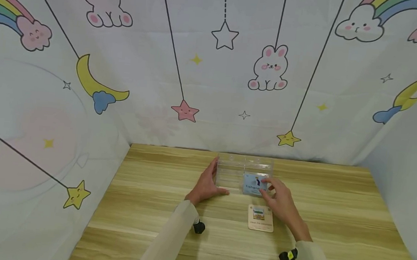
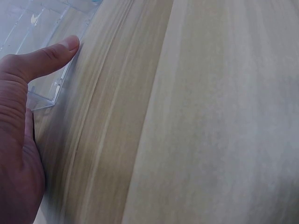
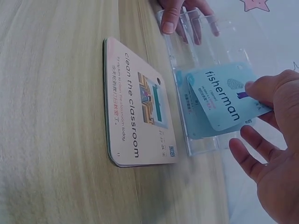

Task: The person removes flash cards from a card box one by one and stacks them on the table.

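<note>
A clear plastic divided box [image 1: 230, 174] lies near the table's back edge. My left hand [image 1: 206, 187] holds its left end, the thumb [image 2: 52, 57] along the front edge and the other fingers mostly hidden. In the box's right compartment, my right hand [image 1: 283, 201] pinches a light-blue "fisherman" card [image 3: 217, 91] between thumb and fingers. The card is slightly tilted over another blue card [image 3: 198, 126] in the same compartment. In front of the box lies a small stack of rounded cream cards [image 3: 126, 100], with "clean the classroom" on top.
The wood-grain table [image 1: 145, 233] reaches back to a white curtain [image 1: 228, 81] printed with rabbits, stars and rainbows. More curtain hangs along the left and right sides. Black wrist cameras [image 1: 199, 227] sit at both cuffs.
</note>
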### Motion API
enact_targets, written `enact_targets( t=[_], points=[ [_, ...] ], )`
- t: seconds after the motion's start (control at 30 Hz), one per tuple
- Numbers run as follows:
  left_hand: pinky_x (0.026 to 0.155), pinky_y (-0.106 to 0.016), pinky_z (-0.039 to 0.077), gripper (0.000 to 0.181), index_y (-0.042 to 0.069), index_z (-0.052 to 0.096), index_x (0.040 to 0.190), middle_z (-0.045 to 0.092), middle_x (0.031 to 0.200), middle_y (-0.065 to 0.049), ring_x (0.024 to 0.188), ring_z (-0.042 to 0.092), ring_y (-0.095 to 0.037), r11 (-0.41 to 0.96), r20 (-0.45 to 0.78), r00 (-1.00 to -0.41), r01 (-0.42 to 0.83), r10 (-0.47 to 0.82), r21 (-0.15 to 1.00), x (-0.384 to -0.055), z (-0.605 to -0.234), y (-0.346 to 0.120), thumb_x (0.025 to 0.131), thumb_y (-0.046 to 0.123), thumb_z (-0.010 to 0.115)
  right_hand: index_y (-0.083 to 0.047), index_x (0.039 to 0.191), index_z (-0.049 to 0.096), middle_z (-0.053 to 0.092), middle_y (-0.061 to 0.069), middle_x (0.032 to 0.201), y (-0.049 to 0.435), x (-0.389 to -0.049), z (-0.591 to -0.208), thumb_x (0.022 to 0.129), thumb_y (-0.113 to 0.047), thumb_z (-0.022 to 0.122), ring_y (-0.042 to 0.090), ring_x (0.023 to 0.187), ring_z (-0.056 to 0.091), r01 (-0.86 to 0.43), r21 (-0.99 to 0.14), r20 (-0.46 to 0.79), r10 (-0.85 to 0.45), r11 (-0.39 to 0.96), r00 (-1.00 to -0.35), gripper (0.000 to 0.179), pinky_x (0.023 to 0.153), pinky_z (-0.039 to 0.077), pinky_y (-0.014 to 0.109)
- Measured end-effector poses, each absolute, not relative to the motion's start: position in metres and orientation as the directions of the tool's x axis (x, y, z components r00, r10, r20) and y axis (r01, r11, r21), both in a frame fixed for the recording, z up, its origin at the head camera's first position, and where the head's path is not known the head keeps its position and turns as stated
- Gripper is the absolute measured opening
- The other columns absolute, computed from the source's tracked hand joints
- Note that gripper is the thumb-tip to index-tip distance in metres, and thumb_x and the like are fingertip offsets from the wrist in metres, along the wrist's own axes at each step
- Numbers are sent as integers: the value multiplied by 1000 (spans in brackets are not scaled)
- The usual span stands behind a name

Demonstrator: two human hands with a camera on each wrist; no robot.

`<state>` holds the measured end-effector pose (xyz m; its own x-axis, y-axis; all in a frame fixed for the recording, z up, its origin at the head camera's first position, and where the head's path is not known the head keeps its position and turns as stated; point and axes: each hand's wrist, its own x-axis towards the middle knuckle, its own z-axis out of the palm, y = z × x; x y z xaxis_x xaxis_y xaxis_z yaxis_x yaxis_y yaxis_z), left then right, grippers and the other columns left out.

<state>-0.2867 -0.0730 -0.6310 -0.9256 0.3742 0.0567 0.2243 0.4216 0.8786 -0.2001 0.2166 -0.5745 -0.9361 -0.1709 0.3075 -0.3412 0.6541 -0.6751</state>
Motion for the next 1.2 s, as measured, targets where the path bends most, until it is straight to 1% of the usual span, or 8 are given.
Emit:
enact_targets(
  t=[0.13, 0.23, 0.37, 0.5, 0.77, 0.9, 1.1, 1.2],
  points=[
    [121, -27, 31, 134, 23, 6, 168, 18, 172, -1, 154, 27, -16, 423, 55, -925, 225, 376, 878, -286, -630, -73, 72, 25, 99, -5, 122, 68, 69, 12, 116, 216, -200, -573, 97, -6, 74, 26, 91, 62, -350, -682, 322, -166, 643, -932, 26, 68, 59, 43],
    [121, -28, 31, 133, 23, 6, 169, 18, 172, -1, 154, 27, -17, 423, 57, -924, 227, 377, 877, -286, -630, -73, 72, 26, 99, -4, 122, 68, 69, 12, 116, 216, -199, -571, 95, -2, 75, 26, 91, 64, -356, -693, 337, -155, 627, -929, 28, 69, 61, 45],
    [122, -29, 31, 134, 22, 7, 168, 17, 172, -2, 154, 26, -18, 418, 62, -923, 230, 380, 879, -286, -631, -73, 72, 25, 99, -3, 124, 67, 68, 15, 117, 216, -197, -568, 92, 2, 76, 26, 89, 68, -351, -709, 344, -135, 612, -929, 33, 69, 62, 39],
    [122, -31, 31, 135, 22, 6, 168, 17, 172, -3, 154, 27, -20, 409, 66, -922, 232, 382, 883, -286, -631, -73, 71, 23, 99, -2, 127, 65, 67, 16, 121, 217, -195, -565, 92, 3, 76, 28, 88, 71, -334, -720, 329, -125, 608, -936, 37, 71, 63, 33],
    [122, -31, 31, 133, 21, 7, 168, 17, 172, -3, 155, 26, -20, 399, 76, -922, 237, 380, 886, -285, -631, -73, 72, 21, 99, -3, 131, 64, 66, 17, 125, 221, -192, -562, 91, 3, 77, 27, 88, 72, -315, -728, 313, -114, 609, -943, 42, 72, 64, 36],
    [122, -31, 31, 133, 20, 7, 168, 18, 172, -3, 155, 26, -20, 399, 84, -922, 244, 379, 884, -285, -631, -73, 72, 22, 99, -2, 131, 64, 66, 17, 126, 224, -190, -562, 90, 4, 78, 26, 86, 72, -311, -734, 316, -102, 603, -943, 44, 71, 64, 33],
    [122, -32, 31, 133, 21, 7, 169, 18, 172, -3, 154, 27, -20, 399, 83, -923, 242, 376, 884, -284, -629, -73, 72, 22, 99, -2, 132, 63, 65, 18, 128, 227, -187, -562, 88, 7, 78, 23, 82, 70, -318, -752, 320, -102, 578, -942, 47, 68, 62, 25],
    [122, -32, 31, 133, 20, 7, 169, 18, 172, -4, 154, 27, -20, 398, 82, -922, 241, 378, 885, -284, -628, -72, 72, 21, 99, -1, 132, 62, 65, 19, 125, 229, -184, -561, 87, 9, 79, 23, 80, 70, -323, -766, 320, -106, 556, -941, 49, 66, 62, 24]
  ],
)
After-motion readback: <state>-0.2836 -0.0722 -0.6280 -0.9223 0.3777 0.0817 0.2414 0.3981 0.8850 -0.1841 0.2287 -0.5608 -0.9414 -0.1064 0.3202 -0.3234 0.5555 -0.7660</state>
